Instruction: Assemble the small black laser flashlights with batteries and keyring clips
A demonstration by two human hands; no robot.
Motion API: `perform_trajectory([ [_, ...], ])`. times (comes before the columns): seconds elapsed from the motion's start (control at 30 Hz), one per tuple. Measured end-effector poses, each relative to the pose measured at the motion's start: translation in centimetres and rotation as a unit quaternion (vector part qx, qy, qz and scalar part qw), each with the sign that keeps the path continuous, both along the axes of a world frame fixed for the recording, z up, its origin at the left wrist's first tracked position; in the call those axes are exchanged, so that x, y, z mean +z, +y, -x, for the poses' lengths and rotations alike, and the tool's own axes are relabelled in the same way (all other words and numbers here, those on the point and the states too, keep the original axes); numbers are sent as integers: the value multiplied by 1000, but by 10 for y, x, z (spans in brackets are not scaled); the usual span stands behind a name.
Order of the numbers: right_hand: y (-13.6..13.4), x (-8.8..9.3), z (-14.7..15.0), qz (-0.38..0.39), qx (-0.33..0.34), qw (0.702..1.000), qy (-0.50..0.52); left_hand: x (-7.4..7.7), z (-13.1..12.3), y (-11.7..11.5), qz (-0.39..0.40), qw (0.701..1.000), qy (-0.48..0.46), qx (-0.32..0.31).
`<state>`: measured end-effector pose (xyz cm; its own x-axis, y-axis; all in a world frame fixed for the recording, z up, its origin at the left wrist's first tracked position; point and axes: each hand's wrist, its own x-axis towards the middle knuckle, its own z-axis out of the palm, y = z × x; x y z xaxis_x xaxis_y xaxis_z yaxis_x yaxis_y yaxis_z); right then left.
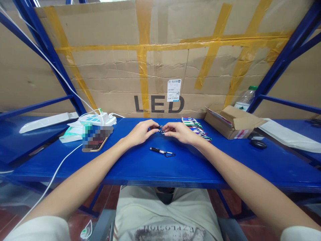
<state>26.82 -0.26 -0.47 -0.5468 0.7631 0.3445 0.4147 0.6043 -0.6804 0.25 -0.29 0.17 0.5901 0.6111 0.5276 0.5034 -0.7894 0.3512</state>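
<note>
Over the middle of the blue table, my left hand point(143, 132) pinches the dark end of a small keychain flashlight point(161, 129). Facing it, my right hand point(179, 131) has its fingers closed around the other end, where a dark clip shows. Fingers cover much of this flashlight. Nearer to me lies a second, black keychain flashlight point(157, 150) with a silver section and a black carabiner point(170, 154) at its right end; neither hand touches it. Just behind my right hand is a row of several colourful keychain flashlights point(192, 124), partly hidden by that hand.
An open cardboard box point(232, 122) stands at the right, near a black mouse point(258, 144) and a plastic bottle point(247, 98). At the left lie a phone point(100, 142) and a white power strip point(96, 117) with cables. A large cardboard sheet point(112, 73) closes off the back.
</note>
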Motion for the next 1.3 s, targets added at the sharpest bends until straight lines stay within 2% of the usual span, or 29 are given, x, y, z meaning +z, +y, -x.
perform_trajectory([
  [0.17, 0, 1, 0, -44, -31, 998, -32, 0, 0, 0, 11, 1000, -17, 5],
  [0.47, -2, 4, 1, -37, -30, 998, -35, 3, 0, -4, 21, 999, -23, 5],
  [0.73, -2, 2, 2, -9, -41, 999, 16, 3, 0, -3, 28, 999, -30, -1],
  [1.07, -8, 8, 7, -30, -58, 993, 94, 3, -2, -4, 25, 999, -46, -12],
  [1.3, -14, 9, 11, -74, -75, 991, 84, 3, -3, -5, 38, 997, -62, -5],
])
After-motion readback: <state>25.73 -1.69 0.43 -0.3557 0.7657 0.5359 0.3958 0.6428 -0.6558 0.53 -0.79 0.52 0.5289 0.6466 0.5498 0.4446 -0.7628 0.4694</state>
